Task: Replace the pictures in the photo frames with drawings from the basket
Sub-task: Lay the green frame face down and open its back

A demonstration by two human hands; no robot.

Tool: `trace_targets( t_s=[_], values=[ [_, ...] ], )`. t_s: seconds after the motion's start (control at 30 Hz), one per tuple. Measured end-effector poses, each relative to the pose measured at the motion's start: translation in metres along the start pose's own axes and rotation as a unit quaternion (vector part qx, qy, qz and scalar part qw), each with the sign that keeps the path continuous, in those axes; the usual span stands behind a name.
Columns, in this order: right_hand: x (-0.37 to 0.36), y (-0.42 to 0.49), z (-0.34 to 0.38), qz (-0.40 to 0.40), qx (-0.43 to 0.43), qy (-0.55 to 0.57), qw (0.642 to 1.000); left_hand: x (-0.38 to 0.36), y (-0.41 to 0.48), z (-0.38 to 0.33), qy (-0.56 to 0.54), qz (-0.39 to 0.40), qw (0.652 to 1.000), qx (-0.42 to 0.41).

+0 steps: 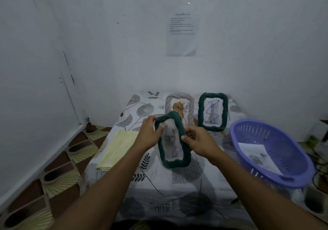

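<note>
The table backs onto the rear wall, with a strip of floor along its left edge. The purple basket overhangs the right edge, and a sheet of paper lies inside. A yellow cloth lies at the left. A grey frame and a green frame stand at the back. I hold the teal frame tilted over the middle. My left hand grips its upper left rim, and my right hand pinches the right rim.
</note>
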State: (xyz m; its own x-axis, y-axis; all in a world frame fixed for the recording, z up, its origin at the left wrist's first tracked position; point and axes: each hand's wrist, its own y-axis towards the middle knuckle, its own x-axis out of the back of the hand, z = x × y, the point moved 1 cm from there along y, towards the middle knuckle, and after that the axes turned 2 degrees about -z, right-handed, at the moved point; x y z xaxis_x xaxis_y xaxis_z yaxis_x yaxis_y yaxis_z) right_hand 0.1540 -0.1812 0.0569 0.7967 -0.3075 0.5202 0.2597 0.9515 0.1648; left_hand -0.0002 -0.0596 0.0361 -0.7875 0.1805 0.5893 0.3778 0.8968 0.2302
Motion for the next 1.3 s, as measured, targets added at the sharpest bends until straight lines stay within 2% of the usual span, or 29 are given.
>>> trace_targets(
  t_s=[0.07,0.17,0.33,0.43,0.53,0.67,0.83,1.07,1.17,1.3],
  values=[
    [0.002,-0.005,0.000,0.025,-0.021,0.065,0.997,-0.010,-0.010,-0.005,-0.072,0.056,0.995,0.031],
    [0.001,-0.006,-0.002,0.058,-0.013,0.058,0.997,-0.019,-0.022,-0.024,-0.241,0.115,0.960,0.082],
    [-0.004,0.000,-0.012,0.074,-0.002,-0.033,0.997,-0.022,-0.019,-0.030,-0.119,0.079,0.990,0.020],
    [-0.002,-0.002,-0.017,0.017,-0.034,-0.028,0.999,-0.016,-0.016,-0.024,-0.121,0.067,0.990,0.038],
    [-0.003,0.000,-0.028,-0.078,-0.085,0.004,0.993,-0.011,-0.016,-0.020,-0.241,0.036,0.966,0.090],
    [-0.008,0.002,-0.041,-0.084,-0.172,0.083,0.978,-0.020,-0.022,-0.018,-0.372,0.035,0.921,0.114],
    [-0.007,0.002,-0.051,-0.099,-0.175,0.155,0.967,-0.036,-0.020,-0.007,-0.356,0.038,0.925,0.130],
    [0.001,0.008,-0.079,-0.018,-0.185,0.178,0.966,-0.056,-0.001,0.017,-0.317,0.048,0.934,0.160],
    [0.004,0.017,-0.094,-0.051,-0.183,0.203,0.960,-0.071,0.009,0.025,-0.301,0.070,0.940,0.145],
    [0.007,0.039,-0.112,-0.109,-0.184,0.237,0.948,-0.088,0.025,0.029,-0.314,0.059,0.939,0.128]
  ],
)
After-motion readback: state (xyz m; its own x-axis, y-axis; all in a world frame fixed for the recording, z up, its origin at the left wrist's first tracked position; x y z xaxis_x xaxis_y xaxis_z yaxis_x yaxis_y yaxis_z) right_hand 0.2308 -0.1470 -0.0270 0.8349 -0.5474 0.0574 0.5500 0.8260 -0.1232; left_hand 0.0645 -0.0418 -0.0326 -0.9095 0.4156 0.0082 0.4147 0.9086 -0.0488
